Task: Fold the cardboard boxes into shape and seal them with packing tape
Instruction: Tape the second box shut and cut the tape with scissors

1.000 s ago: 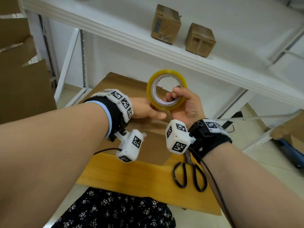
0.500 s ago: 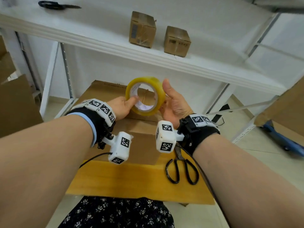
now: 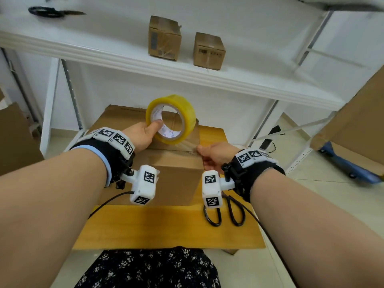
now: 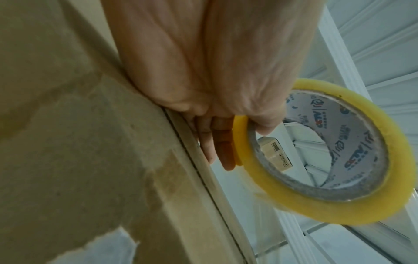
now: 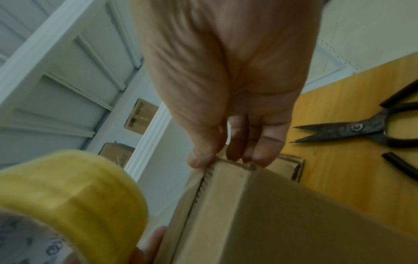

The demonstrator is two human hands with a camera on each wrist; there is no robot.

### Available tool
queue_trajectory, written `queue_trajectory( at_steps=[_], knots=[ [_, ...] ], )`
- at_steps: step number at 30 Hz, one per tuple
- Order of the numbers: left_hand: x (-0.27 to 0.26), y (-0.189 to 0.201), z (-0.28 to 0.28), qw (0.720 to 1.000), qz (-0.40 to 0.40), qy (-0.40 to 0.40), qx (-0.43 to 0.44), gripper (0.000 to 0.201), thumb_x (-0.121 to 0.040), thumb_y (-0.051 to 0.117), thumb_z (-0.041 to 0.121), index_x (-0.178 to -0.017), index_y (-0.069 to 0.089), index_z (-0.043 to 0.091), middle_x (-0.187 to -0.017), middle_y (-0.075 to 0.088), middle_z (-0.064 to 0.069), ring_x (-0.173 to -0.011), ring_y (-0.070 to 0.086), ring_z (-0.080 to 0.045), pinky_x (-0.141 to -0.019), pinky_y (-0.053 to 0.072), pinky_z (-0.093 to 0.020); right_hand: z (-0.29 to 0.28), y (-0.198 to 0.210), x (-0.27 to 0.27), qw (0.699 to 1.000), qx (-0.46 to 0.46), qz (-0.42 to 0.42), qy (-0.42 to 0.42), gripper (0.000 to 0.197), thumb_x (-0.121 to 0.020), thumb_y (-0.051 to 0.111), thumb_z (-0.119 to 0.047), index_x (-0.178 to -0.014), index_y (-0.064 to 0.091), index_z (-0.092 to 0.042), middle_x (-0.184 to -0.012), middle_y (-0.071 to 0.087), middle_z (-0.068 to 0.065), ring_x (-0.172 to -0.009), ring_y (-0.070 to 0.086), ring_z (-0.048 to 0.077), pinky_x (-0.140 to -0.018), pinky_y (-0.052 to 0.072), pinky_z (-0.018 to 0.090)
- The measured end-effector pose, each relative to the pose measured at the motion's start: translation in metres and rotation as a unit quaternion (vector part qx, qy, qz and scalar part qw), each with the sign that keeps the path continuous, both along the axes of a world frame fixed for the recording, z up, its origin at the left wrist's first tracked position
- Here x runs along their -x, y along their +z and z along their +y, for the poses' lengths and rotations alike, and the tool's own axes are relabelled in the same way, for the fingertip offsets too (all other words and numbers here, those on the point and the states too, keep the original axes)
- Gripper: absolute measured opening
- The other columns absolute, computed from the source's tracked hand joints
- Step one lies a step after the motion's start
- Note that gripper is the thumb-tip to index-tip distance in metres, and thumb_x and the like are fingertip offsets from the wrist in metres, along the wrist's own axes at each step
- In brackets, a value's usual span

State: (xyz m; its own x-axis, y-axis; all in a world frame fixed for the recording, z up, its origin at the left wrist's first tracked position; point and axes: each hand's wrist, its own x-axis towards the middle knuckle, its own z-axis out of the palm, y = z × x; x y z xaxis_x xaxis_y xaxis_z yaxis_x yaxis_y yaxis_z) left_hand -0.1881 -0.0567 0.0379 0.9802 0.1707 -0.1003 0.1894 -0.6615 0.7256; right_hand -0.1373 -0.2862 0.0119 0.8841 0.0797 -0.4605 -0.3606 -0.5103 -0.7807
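She's holding the tape roll in her left hand, thumb hooked through its core, while her right hand is pinching the tape's end onto the right edge of the cardboard box on the table. I'd be keeping the strip taut and centred over the seam.

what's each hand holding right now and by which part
Left hand holds the tape roll by its rim, thumb inside the core. Right hand pinches the tape's free end against the box edge.
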Motion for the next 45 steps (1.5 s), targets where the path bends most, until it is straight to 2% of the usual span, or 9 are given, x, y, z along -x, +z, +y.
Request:
queue_trajectory(
  at_steps=[5, 11, 16, 21, 25, 29, 33, 38, 45],
  knots=[
    [-0.002, -0.001, 0.001, 1.000, 0.002, -0.004, 0.006, 0.066, -0.102, 0.025, 0.054, -0.122, 0.061, 0.003, -0.106, 0.062, -0.020, -0.099, 0.056, -0.032, -0.084, 0.035, -0.034, 0.009, 0.001, 0.001, 0.999, 0.010, -0.044, 0.012, 0.020, -0.089, 0.071, -0.032, -0.082, 0.061, -0.015, -0.087, 0.066, 0.009, -0.082, 0.065, 0.025, -0.092, 0.056, 0.048],
    [-0.004, -0.003, 0.001, 1.000, -0.004, -0.006, 0.023, 0.064, -0.102, 0.027, 0.054, -0.123, 0.062, 0.005, -0.103, 0.059, -0.014, -0.102, 0.056, -0.031, -0.089, 0.036, -0.035, 0.025, 0.030, 0.014, 0.966, 0.217, -0.093, 0.102, 0.038, -0.099, 0.053, -0.041, -0.075, 0.054, -0.012, -0.080, 0.063, 0.013, -0.076, 0.060, 0.029, -0.080, 0.054, 0.039],
    [-0.002, -0.002, -0.001, 1.000, 0.003, -0.012, 0.013, 0.061, -0.103, 0.028, 0.053, -0.117, 0.063, 0.004, -0.102, 0.059, -0.020, -0.092, 0.053, -0.029, -0.082, 0.034, -0.033, 0.029, 0.022, 0.016, 0.960, 0.249, -0.082, 0.100, 0.050, -0.095, 0.053, -0.055, -0.090, 0.062, -0.006, -0.088, 0.068, 0.015, -0.076, 0.062, 0.030, -0.070, 0.052, 0.035],
    [-0.001, 0.001, 0.001, 1.000, 0.010, -0.014, 0.005, 0.062, -0.103, 0.026, 0.052, -0.123, 0.060, 0.005, -0.101, 0.057, -0.015, -0.092, 0.051, -0.028, -0.081, 0.032, -0.031, 0.031, 0.036, 0.016, 0.949, 0.292, -0.062, 0.104, 0.057, -0.096, 0.043, -0.064, -0.075, 0.052, -0.011, -0.070, 0.057, 0.005, -0.058, 0.053, 0.019, -0.051, 0.037, 0.028],
    [-0.002, -0.001, -0.001, 1.000, 0.007, -0.024, 0.009, 0.059, -0.103, 0.027, 0.052, -0.114, 0.063, 0.006, -0.104, 0.063, -0.022, -0.092, 0.055, -0.031, -0.081, 0.035, -0.033, 0.037, 0.031, 0.017, 0.939, 0.318, -0.076, 0.104, 0.053, -0.091, 0.050, -0.066, -0.073, 0.049, -0.016, -0.075, 0.056, 0.005, -0.063, 0.053, 0.018, -0.063, 0.042, 0.031],
    [-0.003, -0.001, -0.003, 1.000, 0.002, -0.017, 0.016, 0.058, -0.101, 0.033, 0.055, -0.107, 0.065, 0.007, -0.087, 0.061, -0.014, -0.082, 0.053, -0.028, -0.072, 0.036, -0.032, 0.043, 0.031, 0.017, 0.901, 0.399, -0.093, 0.145, 0.039, -0.103, 0.046, -0.033, -0.073, 0.045, -0.008, -0.072, 0.045, 0.005, -0.070, 0.050, 0.021, -0.072, 0.040, 0.030],
    [-0.003, -0.002, -0.008, 0.999, -0.003, -0.007, 0.033, 0.060, -0.092, 0.042, 0.066, -0.086, 0.066, 0.011, -0.077, 0.061, -0.007, -0.073, 0.056, -0.023, -0.062, 0.038, -0.030, 0.048, 0.022, 0.008, 0.831, 0.496, -0.119, 0.224, 0.025, -0.102, 0.043, -0.010, -0.119, 0.061, -0.007, -0.112, 0.066, 0.007, -0.098, 0.061, 0.026, -0.088, 0.050, 0.031],
    [-0.004, -0.007, -0.015, 0.999, -0.008, 0.004, 0.054, 0.045, -0.088, 0.064, 0.052, -0.110, 0.066, 0.013, -0.100, 0.066, -0.009, -0.097, 0.062, -0.030, -0.087, 0.049, -0.038, 0.050, 0.006, -0.008, 0.784, 0.544, -0.124, 0.271, 0.011, -0.095, 0.053, -0.010, -0.094, 0.064, -0.009, -0.090, 0.064, 0.002, -0.083, 0.066, 0.024, -0.081, 0.057, 0.032],
    [-0.004, -0.008, -0.023, 0.998, -0.015, 0.015, 0.054, 0.046, -0.092, 0.059, 0.051, -0.114, 0.065, 0.011, -0.111, 0.068, -0.014, -0.096, 0.060, -0.029, -0.084, 0.047, -0.036, 0.043, -0.008, -0.046, 0.832, 0.506, -0.113, 0.198, 0.017, -0.090, 0.056, -0.026, -0.078, 0.067, -0.019, -0.075, 0.065, 0.003, -0.069, 0.066, 0.026, -0.073, 0.058, 0.040]
  ],
)
